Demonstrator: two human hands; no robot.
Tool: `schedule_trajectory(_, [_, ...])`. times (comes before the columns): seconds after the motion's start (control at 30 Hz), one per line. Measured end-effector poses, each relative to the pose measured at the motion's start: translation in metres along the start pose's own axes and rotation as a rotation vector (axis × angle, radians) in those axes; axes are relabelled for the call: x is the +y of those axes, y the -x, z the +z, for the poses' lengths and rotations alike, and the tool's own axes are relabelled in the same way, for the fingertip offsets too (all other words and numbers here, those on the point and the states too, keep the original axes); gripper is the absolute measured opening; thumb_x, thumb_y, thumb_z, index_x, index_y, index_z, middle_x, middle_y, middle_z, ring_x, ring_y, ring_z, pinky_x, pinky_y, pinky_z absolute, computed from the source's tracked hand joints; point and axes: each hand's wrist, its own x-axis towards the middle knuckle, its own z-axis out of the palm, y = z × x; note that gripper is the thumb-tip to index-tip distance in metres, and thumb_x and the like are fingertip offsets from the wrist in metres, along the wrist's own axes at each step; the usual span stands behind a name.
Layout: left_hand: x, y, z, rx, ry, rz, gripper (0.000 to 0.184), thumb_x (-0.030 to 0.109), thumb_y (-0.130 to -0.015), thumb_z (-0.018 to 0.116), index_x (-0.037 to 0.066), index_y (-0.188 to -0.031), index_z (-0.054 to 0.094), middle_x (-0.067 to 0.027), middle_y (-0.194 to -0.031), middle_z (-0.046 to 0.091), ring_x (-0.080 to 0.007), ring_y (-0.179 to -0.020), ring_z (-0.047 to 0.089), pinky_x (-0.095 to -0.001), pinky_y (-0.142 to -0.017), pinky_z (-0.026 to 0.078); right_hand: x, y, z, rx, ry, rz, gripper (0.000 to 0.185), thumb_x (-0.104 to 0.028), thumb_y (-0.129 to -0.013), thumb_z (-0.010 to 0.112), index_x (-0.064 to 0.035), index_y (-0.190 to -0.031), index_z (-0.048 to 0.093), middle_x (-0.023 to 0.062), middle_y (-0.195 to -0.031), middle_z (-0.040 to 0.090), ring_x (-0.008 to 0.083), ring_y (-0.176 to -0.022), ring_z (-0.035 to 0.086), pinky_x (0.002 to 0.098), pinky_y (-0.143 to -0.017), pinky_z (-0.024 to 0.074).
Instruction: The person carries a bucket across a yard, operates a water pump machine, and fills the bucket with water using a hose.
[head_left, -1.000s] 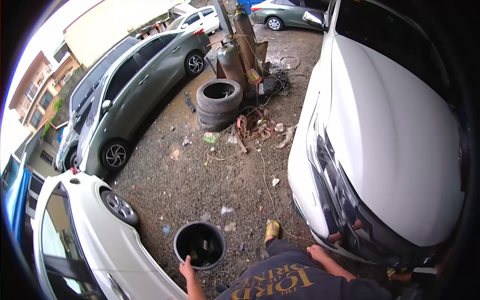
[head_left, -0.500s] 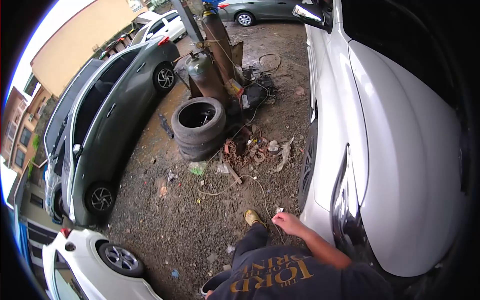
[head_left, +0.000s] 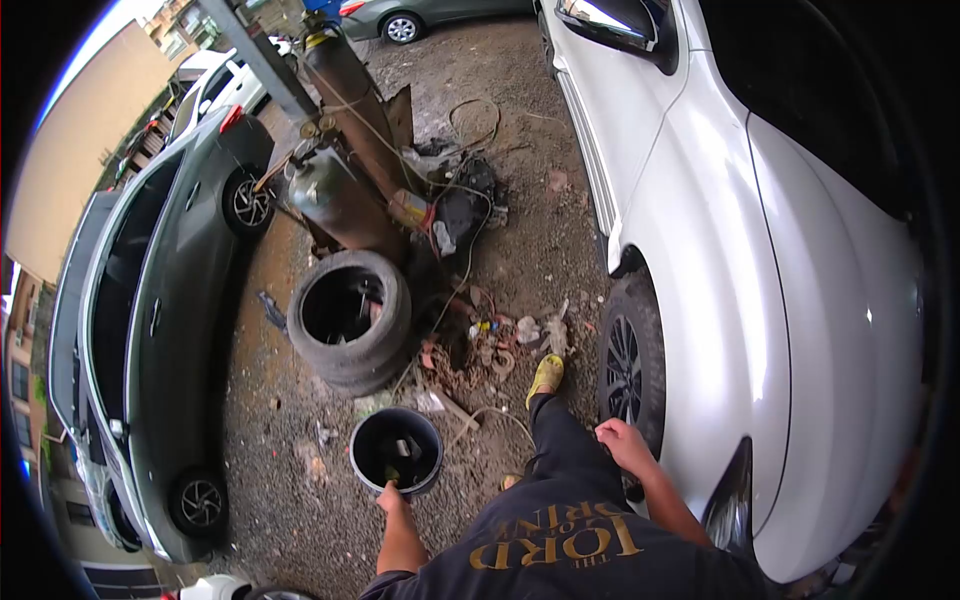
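A dark bucket [head_left: 437,480] hangs in front of me on the left, with a few small pale and greenish items inside it. My left hand [head_left: 390,497] is closed on its near rim. On the other side, my right hand [head_left: 622,445] is beside the front wheel [head_left: 625,370] of the white car. Its fingers are curled, and whatever they may hold is hidden. Between the hands, a yellow shoe [head_left: 546,378] shows on my forward foot.
Stacked old tyres [head_left: 372,345] stand ahead, with gas cylinders [head_left: 340,200] behind them by a post. Scrap and rubbish [head_left: 490,350] lie on the gravel, crossed by a thin hose. A white car [head_left: 700,250] flanks my right; a grey car [head_left: 190,330] is left.
I have stepped forward, closer to the tyres. The bucket and my left hand, barely visible before at the bottom edge, have swung forward. My right hand now appears further right, beside the wheel.
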Motion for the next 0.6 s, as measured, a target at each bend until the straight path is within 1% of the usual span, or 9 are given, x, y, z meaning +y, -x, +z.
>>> schedule_trajectory(0.1, [0.068,-0.037,0.093,-0.181,-0.151,-0.018,0.023,0.005,-0.072,0.060,-0.002,-0.094,0.056,-0.0118,-0.076,0.059,-0.0257,-0.057,0.060,-0.0387,-0.046,0.052,-0.009,-0.096,-0.011,-0.009,-0.090,0.021,0.020,-0.018,-0.087,0.056,-0.0004,-0.094,0.060,0.0045,-0.080,0.062,0.0098,-0.075,0.057,0.0234,-0.069,0.0444])
schedule_trajectory(0.17, [0.110,-0.022,0.151,-0.188,-0.198,0.007,0.029,0.007,-0.076,0.054,0.000,-0.104,0.051,-0.0152,-0.085,0.060,-0.0275,-0.066,0.062,-0.0389,-0.052,0.054,-0.032,-0.170,-0.031,-0.020,-0.089,-0.028,0.018,-0.018,-0.088,0.054,-0.0011,-0.093,0.059,0.0045,-0.081,0.062,0.0102,-0.075,0.057,0.0239,-0.069,0.0446])
schedule_trajectory(0.23, [0.148,-0.004,0.210,-0.261,-0.128,-0.135,0.032,0.011,-0.077,0.053,0.005,-0.109,0.050,-0.0160,-0.090,0.060,-0.0285,-0.072,0.063,-0.0392,-0.054,0.054,-0.082,-0.241,-0.046,0.008,-0.033,-0.064,0.018,-0.017,-0.089,0.053,-0.0010,-0.092,0.059,0.0044,-0.081,0.062,0.0101,-0.075,0.056,0.0241,-0.069,0.0446])
schedule_trajectory(0.27, [0.157,-0.010,0.234,-0.296,-0.243,-0.077,0.029,0.015,-0.079,0.052,0.006,-0.106,0.050,-0.0148,-0.090,0.060,-0.0279,-0.073,0.063,-0.0394,-0.054,0.055,-0.101,-0.276,-0.056,-0.026,-0.021,-0.163,0.019,-0.018,-0.089,0.052,-0.0010,-0.092,0.058,0.0048,-0.079,0.061,0.0103,-0.074,0.056,0.0251,-0.069,0.0448])
schedule_trajectory(0.37, [0.174,-0.009,0.317,-0.355,-0.305,-0.327,0.023,0.016,-0.081,0.047,0.002,-0.100,0.051,-0.0137,-0.090,0.057,-0.0278,-0.077,0.058,-0.0392,-0.059,0.053,-0.184,-0.368,-0.088,-0.039,0.011,-0.198,0.021,-0.021,-0.089,0.053,-0.0007,-0.092,0.058,0.0080,-0.078,0.060,0.0154,-0.072,0.058,0.0294,-0.067,0.0452])
schedule_trajectory(0.5, [0.150,-0.021,0.409,-0.284,-0.473,-0.452,0.026,0.016,-0.083,0.044,0.002,-0.104,0.050,-0.0151,-0.095,0.057,-0.0313,-0.078,0.058,-0.0409,-0.057,0.056,-0.240,-0.464,-0.119,0.039,0.084,-0.308,0.021,-0.021,-0.087,0.055,-0.0010,-0.092,0.058,0.0119,-0.080,0.061,0.0224,-0.072,0.059,0.0325,-0.065,0.0449])
schedule_trajectory(0.53, [0.168,-0.002,0.419,-0.633,-0.808,-0.210,0.027,0.020,-0.082,0.049,0.000,-0.101,0.053,-0.0179,-0.098,0.057,-0.0325,-0.084,0.059,-0.0399,-0.064,0.054,-0.244,-0.488,-0.127,0.027,0.084,-0.289,0.021,-0.021,-0.087,0.055,-0.0010,-0.092,0.058,0.0117,-0.080,0.061,0.0225,-0.072,0.059,0.0328,-0.065,0.0450])
schedule_trajectory(0.57, [0.219,0.080,0.441,-0.902,-1.301,0.302,0.030,0.025,-0.081,0.054,-0.001,-0.097,0.057,-0.0208,-0.101,0.057,-0.0336,-0.090,0.059,-0.0389,-0.071,0.052,-0.244,-0.513,-0.133,0.012,0.087,-0.272,0.022,-0.022,-0.087,0.055,-0.0011,-0.092,0.058,0.0116,-0.080,0.061,0.0225,-0.072,0.060,0.0331,-0.065,0.0451])
schedule_trajectory(0.6, [0.271,0.163,0.463,-0.971,-1.497,0.800,0.033,0.029,-0.081,0.060,-0.002,-0.093,0.060,-0.0236,-0.105,0.057,-0.0348,-0.095,0.059,-0.0379,-0.078,0.051,-0.237,-0.541,-0.139,-0.006,0.137,-0.228,0.021,-0.022,-0.086,0.055,-0.0014,-0.092,0.058,0.0112,-0.077,0.061,0.0221,-0.073,0.060,0.0332,-0.064,0.0453])
